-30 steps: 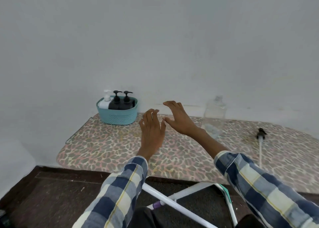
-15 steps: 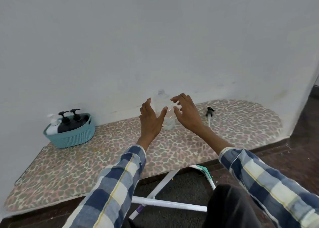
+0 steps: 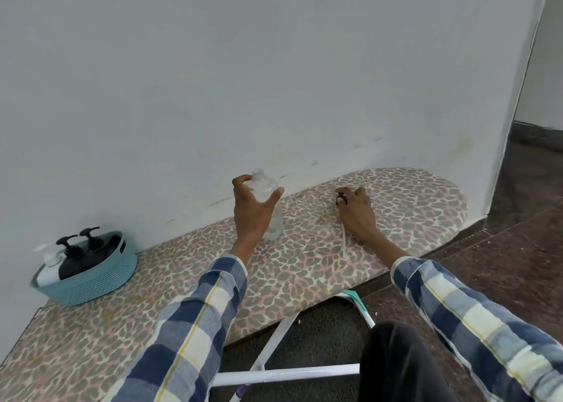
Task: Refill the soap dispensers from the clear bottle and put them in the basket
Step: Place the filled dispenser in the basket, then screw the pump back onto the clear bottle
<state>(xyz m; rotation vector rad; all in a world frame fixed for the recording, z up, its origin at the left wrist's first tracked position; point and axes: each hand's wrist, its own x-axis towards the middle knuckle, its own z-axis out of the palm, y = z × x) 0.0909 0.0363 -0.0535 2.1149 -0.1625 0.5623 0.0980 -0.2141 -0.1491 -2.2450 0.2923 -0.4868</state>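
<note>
- Our left hand point(image 3: 254, 209) wraps the shoulder of the clear plastic bottle point(image 3: 268, 206), thumb and fingers curled round it, grasping it upright on the leopard-print padded board point(image 3: 182, 279).
- Our right hand point(image 3: 356, 208) pinches the black pump head with white dip tube point(image 3: 343, 237), lying just right of the grasped bottle.
- Teal woven basket point(image 3: 91, 283), holding two black dispensers point(image 3: 77, 258) and one white, sits well left of the grip.
- Advice: hold the bottle steady and lift the pump clear by its head, tube trailing.
- Half a second ago both hands hovered open at the bottle; now each has closed on its object.
</note>
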